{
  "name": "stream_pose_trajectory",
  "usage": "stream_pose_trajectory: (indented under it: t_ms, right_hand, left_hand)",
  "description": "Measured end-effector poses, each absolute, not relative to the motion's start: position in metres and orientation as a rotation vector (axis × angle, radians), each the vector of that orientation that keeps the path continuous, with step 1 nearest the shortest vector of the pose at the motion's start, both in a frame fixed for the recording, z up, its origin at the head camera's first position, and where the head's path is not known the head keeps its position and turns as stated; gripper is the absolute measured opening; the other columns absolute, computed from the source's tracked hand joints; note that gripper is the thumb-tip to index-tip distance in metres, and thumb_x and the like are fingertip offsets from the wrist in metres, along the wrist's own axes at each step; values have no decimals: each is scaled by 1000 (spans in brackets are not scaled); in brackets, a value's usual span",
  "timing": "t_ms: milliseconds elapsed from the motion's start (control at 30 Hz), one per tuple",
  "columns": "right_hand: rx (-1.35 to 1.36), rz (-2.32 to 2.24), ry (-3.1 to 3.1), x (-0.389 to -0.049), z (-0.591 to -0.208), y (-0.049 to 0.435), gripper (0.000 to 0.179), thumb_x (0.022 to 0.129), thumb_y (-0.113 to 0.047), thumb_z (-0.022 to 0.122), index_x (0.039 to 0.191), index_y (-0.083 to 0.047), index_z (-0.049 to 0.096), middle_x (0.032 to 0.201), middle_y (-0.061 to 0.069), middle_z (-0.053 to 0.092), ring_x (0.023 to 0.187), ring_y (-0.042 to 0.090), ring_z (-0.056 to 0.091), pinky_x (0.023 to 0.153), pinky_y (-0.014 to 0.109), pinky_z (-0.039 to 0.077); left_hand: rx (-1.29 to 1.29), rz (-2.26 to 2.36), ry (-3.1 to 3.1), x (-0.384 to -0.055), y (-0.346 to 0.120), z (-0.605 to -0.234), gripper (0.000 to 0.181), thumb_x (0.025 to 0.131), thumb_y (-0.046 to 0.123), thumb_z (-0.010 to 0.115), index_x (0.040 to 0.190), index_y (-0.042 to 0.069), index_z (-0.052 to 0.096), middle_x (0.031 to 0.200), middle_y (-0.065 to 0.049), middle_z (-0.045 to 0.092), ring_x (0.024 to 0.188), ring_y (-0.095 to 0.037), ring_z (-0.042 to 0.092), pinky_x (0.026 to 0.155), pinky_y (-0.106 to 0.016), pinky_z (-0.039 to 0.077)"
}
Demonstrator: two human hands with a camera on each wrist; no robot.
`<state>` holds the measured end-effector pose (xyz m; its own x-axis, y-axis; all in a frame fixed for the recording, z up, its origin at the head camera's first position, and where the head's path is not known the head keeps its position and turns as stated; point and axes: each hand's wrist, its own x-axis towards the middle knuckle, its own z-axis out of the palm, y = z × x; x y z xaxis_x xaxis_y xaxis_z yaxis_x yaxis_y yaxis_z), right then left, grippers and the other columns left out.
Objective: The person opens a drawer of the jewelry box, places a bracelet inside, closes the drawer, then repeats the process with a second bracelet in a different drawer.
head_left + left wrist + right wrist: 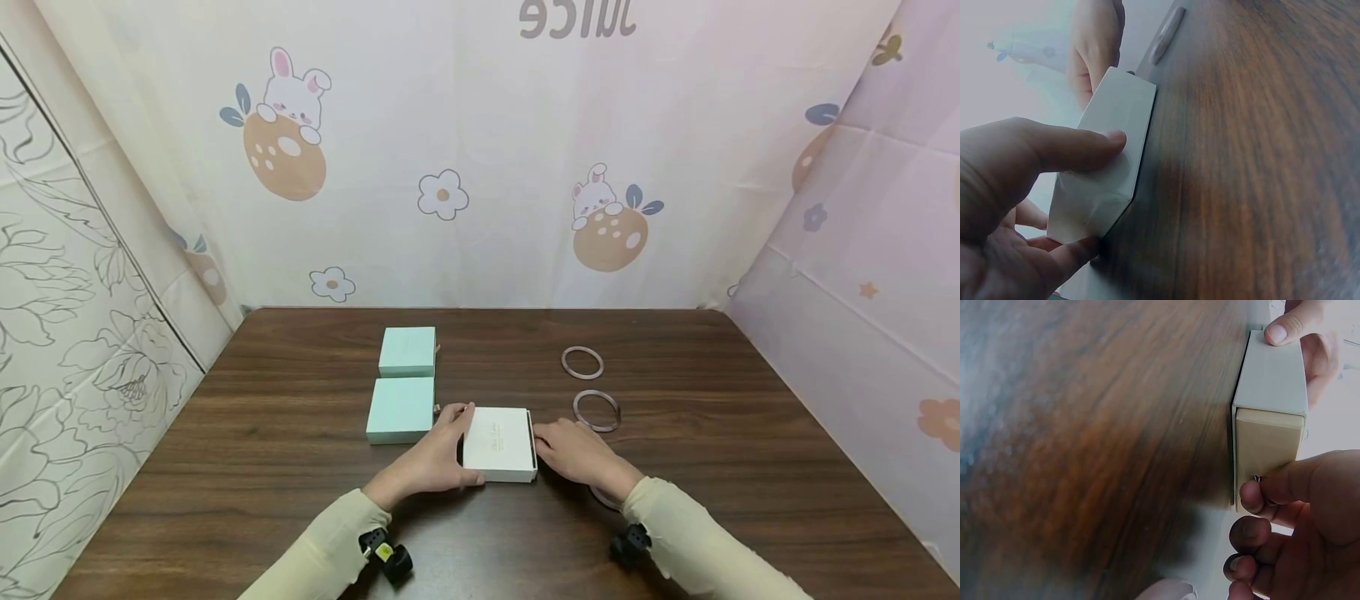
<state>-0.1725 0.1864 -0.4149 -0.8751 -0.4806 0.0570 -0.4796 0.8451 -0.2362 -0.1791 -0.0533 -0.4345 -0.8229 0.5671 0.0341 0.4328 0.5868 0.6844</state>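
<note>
A pale drawer-style gift box (498,443) lies on the table in front of me, with small lettering on its top. My left hand (431,458) grips the box's left end, thumb (1100,147) along the near side and fingers round the far side. At the right end, my right hand (577,451) pinches a small pull tab (1256,479) between thumb and index finger. That tab sits on the beige end face of the drawer (1267,437), which stands just about level with the sleeve's edge. The box's contents are hidden.
Two mint boxes (407,352) (401,408) sit one behind the other at left, small tabs on their right sides. Two pale bangles (566,372) (577,408) lie beyond my right hand. Another bangle (602,500) is partly hidden under my right wrist. Patterned curtains enclose the table.
</note>
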Motion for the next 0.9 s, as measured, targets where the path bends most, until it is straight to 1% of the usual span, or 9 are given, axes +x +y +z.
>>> stream_pose_trajectory:
  t_ms: [167,400,467,667,900]
  right_hand:
    - [-777,-372,3022,-172,-415,187,22,93,-12,53,73,-18,57,63,-7,54,66,14,57,59,37,41]
    - [-774,-360,3027,-172,-414,188,23,93,-12,54,71,-18,56,60,-8,49,62,12,54,58,36,40]
    - [-767,-359,3028,-172,-414,189,22,93,-12,54,72,-18,57,60,-8,50,63,12,55,59,36,41]
    - [-737,-353,3028,-171,-415,190,22,93,-12,54,72,-17,57,62,-7,51,67,16,58,63,40,43]
    - [-738,-338,3047,-170,-414,191,21,93,-13,55,73,-16,59,65,-2,57,70,21,61,63,42,45]
  left_hand:
    - [836,1058,2629,-179,-53,-434,100,74,24,82,148,-7,21,146,-22,25,127,-30,40,98,-43,39]
    - [845,1065,2628,-178,-53,-433,100,75,23,82,148,-7,21,146,-22,25,127,-30,39,97,-43,39]
    - [850,1065,2628,-178,-53,-433,100,75,23,82,148,-7,21,146,-22,25,126,-30,40,97,-43,40]
    - [857,1065,2628,-178,-53,-433,100,74,23,82,148,-8,22,145,-22,26,126,-30,40,97,-43,40]
    - [847,1057,2634,-178,-53,-433,100,74,24,82,148,-7,22,145,-22,26,125,-30,41,97,-43,40]
